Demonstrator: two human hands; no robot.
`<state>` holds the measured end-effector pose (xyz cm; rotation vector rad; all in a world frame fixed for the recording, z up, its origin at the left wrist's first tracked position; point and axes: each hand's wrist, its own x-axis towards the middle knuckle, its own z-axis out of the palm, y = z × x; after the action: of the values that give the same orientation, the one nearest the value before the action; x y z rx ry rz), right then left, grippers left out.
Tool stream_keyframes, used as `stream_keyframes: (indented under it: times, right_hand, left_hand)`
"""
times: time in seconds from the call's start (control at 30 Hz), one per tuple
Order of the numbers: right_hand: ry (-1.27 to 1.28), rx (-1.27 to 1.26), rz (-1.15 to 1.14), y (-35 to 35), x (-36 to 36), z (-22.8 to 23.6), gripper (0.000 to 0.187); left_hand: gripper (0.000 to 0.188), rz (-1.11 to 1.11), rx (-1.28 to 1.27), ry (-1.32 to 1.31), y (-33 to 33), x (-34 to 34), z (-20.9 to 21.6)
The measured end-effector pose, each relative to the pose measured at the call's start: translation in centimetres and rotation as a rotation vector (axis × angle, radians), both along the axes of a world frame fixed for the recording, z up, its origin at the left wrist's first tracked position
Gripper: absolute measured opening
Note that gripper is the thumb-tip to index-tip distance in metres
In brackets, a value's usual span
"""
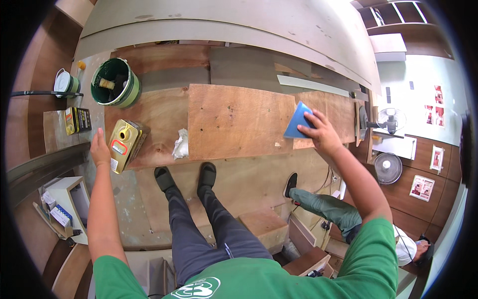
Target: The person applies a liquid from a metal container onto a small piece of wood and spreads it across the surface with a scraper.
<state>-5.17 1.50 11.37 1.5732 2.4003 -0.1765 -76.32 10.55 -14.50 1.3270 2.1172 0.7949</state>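
Observation:
My right hand grips a blue flat-bladed scraper at the right end of a plywood sheet, its thumb and fingers on the near side of the blade. To the left, my left hand is stretched out with straight fingers, beside a gold rectangular metal can. Whether it touches the can is hard to tell. The can has a round opening with yellow around it. A crumpled white cloth or paper lies at the left edge of the sheet.
A green bucket holding a roller stands behind the can. Further left are a small lidded pail and a black-and-yellow tin. A large pale panel spans the back. Another person is at the right, near fans.

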Motion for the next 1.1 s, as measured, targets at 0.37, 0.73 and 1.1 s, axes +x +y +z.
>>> stream_keyframes:
  times: [0.37,0.73,1.1]
  right_hand:
    - [0.122,0.019,-0.284,-9.3,2.4,1.6,0.038]
    - [1.109,0.065,-1.062,2.2,0.2,-4.6,0.034]
    - [0.966,-0.12,-1.427,-13.2,0.0,-8.2,0.032]
  left_hand:
    - [0.061,-0.017,0.003,0.048,0.0,-0.2,-0.4]
    - [0.068,0.013,-0.053,-0.006,0.5,-0.2,-0.1]
    - [0.065,-0.003,-0.09,0.074,0.2,-0.8,-1.2]
